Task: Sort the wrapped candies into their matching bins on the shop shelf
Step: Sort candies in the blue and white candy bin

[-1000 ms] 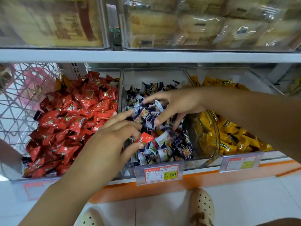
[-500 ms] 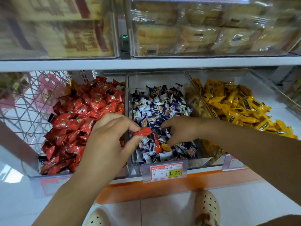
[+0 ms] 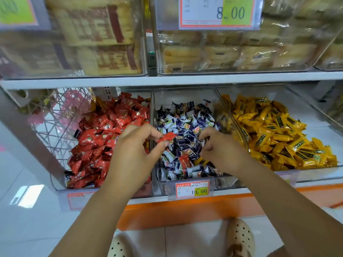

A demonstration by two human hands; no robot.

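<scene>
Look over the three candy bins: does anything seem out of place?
Yes. A red candy lies near the front of the middle bin, among blue-and-white ones; it matches the red pile in the bin to the left. The left hand pinches a second red candy above that middle bin.

Three bins line the shelf's (image 3: pixel 241 192) front edge: one red bin (image 3: pixel 78 189), one blue-and-white bin (image 3: pixel 185 97), one yellow bin (image 3: pixel 306 115). Two hands: left hand (image 3: pixel 133 154), right hand (image 3: pixel 220 151).

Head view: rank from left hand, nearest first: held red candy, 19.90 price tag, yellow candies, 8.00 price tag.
1. red candy, pinched in the left hand.
2. 19.90 price tag, below middle bin.
3. yellow candies, right bin.
4. 8.00 price tag, top centre.
</scene>
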